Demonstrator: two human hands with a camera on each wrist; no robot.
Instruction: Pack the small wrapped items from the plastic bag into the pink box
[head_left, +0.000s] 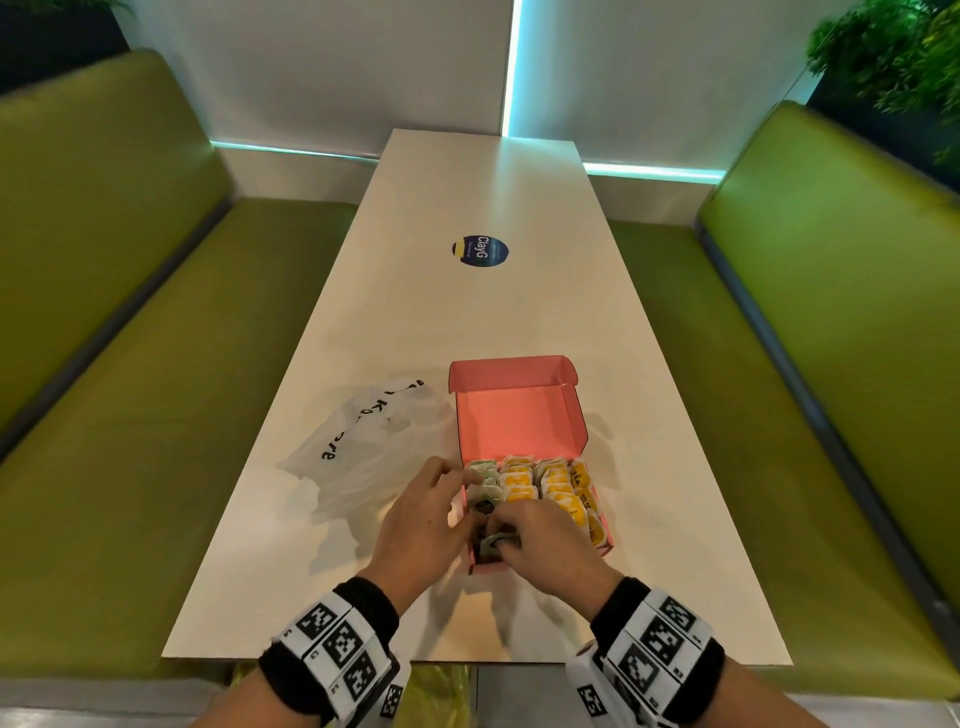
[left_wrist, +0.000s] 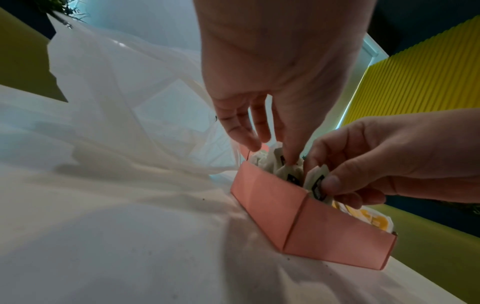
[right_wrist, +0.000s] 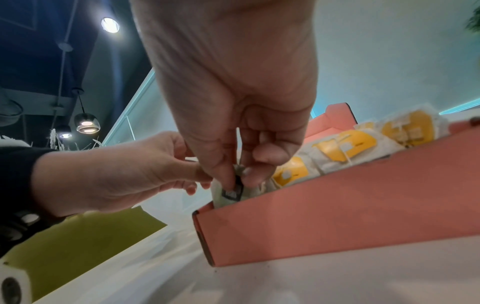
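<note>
From the head view I see one pink box (head_left: 519, 421) near the table's (head_left: 467, 322) near edge beside one bag (head_left: 363, 447), my left hand (head_left: 421, 525) at its left wall; left wrist shows those fingers (left_wrist: 291, 144) straight, pressing packets; right wrist shows my right hand (right_wrist: 233, 123) pinching one green packet (right_wrist: 228, 193).

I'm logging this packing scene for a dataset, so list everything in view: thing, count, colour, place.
Pink box: one, lid open, on the table's near half.
Yellow packets: many, exact count unclear, filling the box's middle and right.
Green packets: a few, pale green, box's left column.
Plastic bag: one, white, crumpled left of the box.
Sticker: one, dark blue, farther up the table.
Table: one, white.
Benches: two, green, either side.
Left hand: fingertips on the green packets.
Right hand: pinching a green packet at the near-left corner.
</note>
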